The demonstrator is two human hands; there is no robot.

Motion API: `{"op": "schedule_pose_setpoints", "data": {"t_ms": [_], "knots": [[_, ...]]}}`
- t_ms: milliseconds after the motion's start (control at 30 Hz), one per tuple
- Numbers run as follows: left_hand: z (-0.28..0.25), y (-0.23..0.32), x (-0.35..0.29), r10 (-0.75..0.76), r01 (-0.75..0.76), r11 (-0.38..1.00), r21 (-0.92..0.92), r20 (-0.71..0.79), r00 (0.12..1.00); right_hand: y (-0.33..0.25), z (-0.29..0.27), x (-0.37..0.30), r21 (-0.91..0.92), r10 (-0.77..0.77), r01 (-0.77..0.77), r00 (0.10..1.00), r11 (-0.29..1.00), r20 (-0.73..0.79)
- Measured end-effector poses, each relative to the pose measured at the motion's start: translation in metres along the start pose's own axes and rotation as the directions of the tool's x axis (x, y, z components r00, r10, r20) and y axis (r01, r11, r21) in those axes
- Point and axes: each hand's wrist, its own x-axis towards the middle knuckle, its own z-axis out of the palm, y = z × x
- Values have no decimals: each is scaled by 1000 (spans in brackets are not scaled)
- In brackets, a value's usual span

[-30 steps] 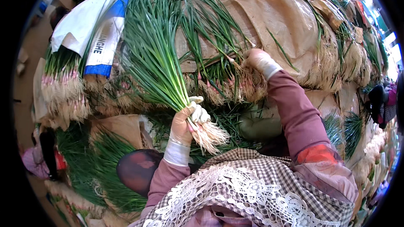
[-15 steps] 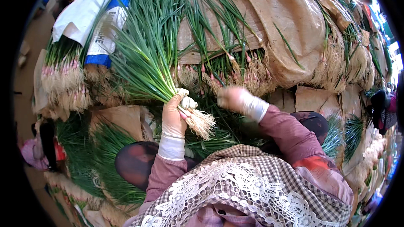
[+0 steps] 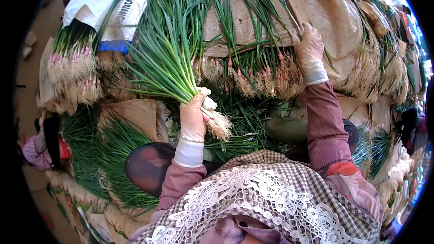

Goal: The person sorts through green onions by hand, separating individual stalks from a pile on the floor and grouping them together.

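Note:
My left hand [image 3: 194,116], in a pale glove, is wrapped round a bunch of green garlic [image 3: 177,74] near its bulbs. The long leaves fan up and left; pinkish bulbs and pale roots [image 3: 219,126] stick out right of the fist. My right hand [image 3: 309,47], gloved too, reaches out to a brown cloth and closes its fingers on the lower end of a single green garlic stalk [image 3: 289,12]. That stalk's root end is hidden by the fingers. Several loose stalks [image 3: 230,27] lie over the cloth just left of this hand.
A brown cloth [image 3: 332,13] covers a row of green garlic whose roots [image 3: 271,79] hang out along the near edge. White and blue sacks [image 3: 118,22] cover more at the left. Loose leaves [image 3: 239,129] lie between my knees. Another green heap [image 3: 122,162] is at my left.
My right hand has moved up and right from above the hanging roots to the cloth and closed on a stalk. The left hand keeps its bunch, shifted slightly in view.

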Motion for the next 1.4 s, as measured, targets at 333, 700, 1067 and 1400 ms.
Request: {"op": "schedule_pose_setpoints", "data": {"t_ms": [333,700,1067,1400], "knots": [[-28,21,1,58,-25,942,-333,90,994,-102,62,-68,125,-167,112,616,986,769],[-42,-6,11,-97,108,927,-358,50,994,-183,70,-62,515,-273,-69,783,855,559],[-54,-13,11,-15,-7,988,-156,-135,991,-144,47,-59,722,-485,-528,534,448,692],[-37,-37,13,-177,223,914,-339,161,971,-159,29,-119,392,-665,-918,259,55,700]]}}
